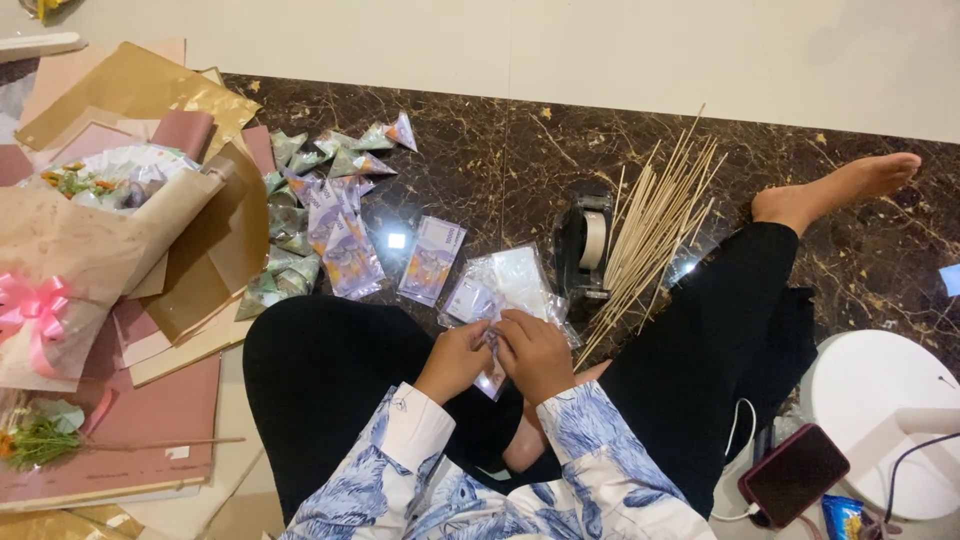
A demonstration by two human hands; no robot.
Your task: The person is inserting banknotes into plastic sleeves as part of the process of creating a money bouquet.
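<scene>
A: What's between the hands?

B: A banknote [492, 372] in a clear plastic sleeve, held over the lap. Left hand [455, 360] and right hand [538, 352] both have their fingers pinched on it.

A: How would it handle?

B: I'd judge it light, thin and floppy, the plastic slick; best pinched at the edges, not mid-sheet.

A: And around it?

B: Just beyond the note lie more clear sleeves [505, 280]; right of those a tape dispenser [585, 245] and bamboo skewers [655, 225], left of them flat banknotes [432, 258], then folded note cones [320, 160], all on the marble floor [500, 140].
</scene>
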